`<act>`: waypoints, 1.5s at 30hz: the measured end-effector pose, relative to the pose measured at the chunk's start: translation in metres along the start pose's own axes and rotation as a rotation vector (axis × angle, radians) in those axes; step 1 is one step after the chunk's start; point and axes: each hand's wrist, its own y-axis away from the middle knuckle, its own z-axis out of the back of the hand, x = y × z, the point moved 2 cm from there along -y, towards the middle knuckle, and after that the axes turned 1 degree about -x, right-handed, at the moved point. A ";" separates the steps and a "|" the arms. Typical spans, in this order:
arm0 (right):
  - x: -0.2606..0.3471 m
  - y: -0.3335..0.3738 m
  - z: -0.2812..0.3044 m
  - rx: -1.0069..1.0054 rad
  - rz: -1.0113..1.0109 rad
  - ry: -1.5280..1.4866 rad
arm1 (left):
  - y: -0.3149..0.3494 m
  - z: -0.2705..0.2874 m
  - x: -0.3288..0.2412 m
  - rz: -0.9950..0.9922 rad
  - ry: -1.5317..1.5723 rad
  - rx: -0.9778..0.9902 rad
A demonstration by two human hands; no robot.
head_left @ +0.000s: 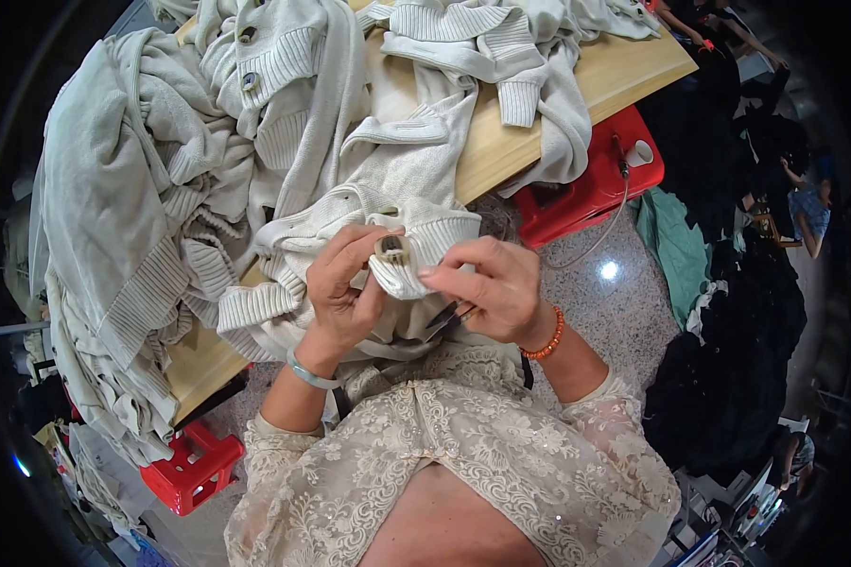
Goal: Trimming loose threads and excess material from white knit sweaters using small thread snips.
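Observation:
A cream knit cardigan (369, 203) lies across my lap and up onto the table's edge. My left hand (342, 282) is closed on its ribbed band, which is folded over the fingers. On that band a square, dark-centred button (392, 249) faces up beside the thumb. My right hand (491, 288) is at the other side of the fold, thumb and forefinger pinched at the ribbed edge. Under its curled fingers sits a dark pair of small scissors (442, 321), blades pointing down and left; the handles are mostly hidden.
Cream knit garments (113, 189) are heaped over the wooden table (624, 80) and hang off its left end. A red stool (605, 184) with a white cup and a cable stands at the right, another red stool (191, 470) at lower left. Dark cloth (728, 369) is piled farther right.

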 end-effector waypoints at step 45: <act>-0.005 -0.001 -0.014 0.228 -0.212 -0.211 | 0.042 0.003 0.008 0.636 0.778 0.032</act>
